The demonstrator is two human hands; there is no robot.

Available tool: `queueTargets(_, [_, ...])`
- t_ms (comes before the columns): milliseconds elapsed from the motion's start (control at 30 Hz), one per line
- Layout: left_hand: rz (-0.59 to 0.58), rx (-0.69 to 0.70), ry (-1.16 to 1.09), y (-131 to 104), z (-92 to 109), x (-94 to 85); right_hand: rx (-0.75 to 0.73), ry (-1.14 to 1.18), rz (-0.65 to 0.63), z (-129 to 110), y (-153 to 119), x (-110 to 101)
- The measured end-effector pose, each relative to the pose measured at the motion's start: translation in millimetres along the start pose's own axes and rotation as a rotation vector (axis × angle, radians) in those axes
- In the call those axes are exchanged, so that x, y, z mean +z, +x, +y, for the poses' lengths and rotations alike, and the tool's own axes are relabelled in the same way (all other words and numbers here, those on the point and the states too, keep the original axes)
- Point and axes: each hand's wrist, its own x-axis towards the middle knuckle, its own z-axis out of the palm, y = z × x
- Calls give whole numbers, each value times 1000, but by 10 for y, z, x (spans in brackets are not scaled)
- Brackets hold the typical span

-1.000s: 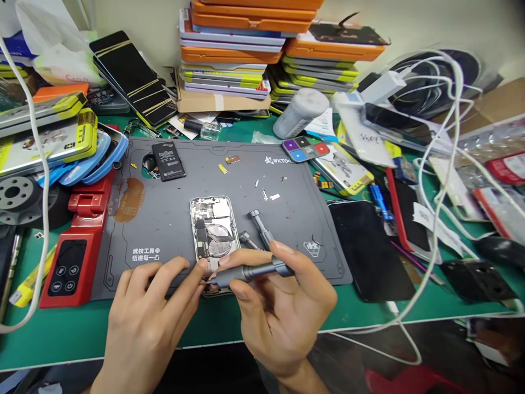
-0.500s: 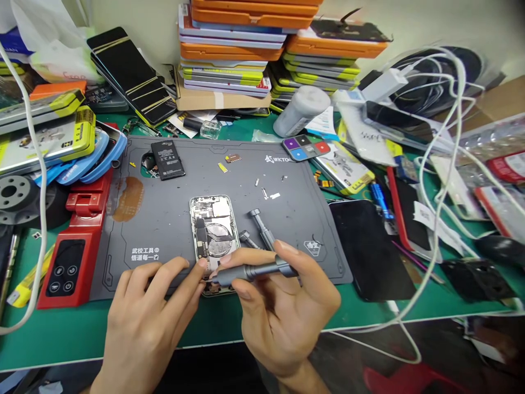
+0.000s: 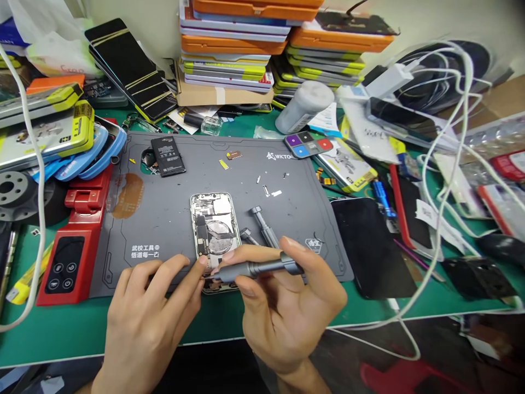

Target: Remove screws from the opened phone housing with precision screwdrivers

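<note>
An opened phone [image 3: 221, 242] lies on the grey mat, its inner boards and a round coil showing. My right hand [image 3: 287, 306] grips a dark grey screwdriver [image 3: 254, 268], held nearly level with its tip at the phone's lower part. My left hand [image 3: 151, 306] is closed at the phone's lower left edge, index fingertip on the phone. Something dark shows between its fingers, mostly hidden, and I cannot name it. Two more screwdrivers lie just right of the phone; the nearer-to-view one [image 3: 264, 225] is plain, the other partly covered.
A black battery [image 3: 168, 157] and small metal parts [image 3: 276, 192] lie on the mat [image 3: 164, 219]. A red device [image 3: 63, 268] stands left; a dark phone [image 3: 371, 246] with a cable lies right. Stacked cases [image 3: 233, 44] and a bottle [image 3: 304, 106] stand behind.
The screwdriver and my right hand have shifted slightly right, and the handle's tilt has changed a little. My left hand stays at the phone's edge. The whole view has moved slightly.
</note>
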Motion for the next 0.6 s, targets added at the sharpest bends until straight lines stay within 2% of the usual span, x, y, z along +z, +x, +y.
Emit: queueTargets(600, [-10, 16, 13, 5, -9, -15, -17, 27, -23, 13, 14, -9])
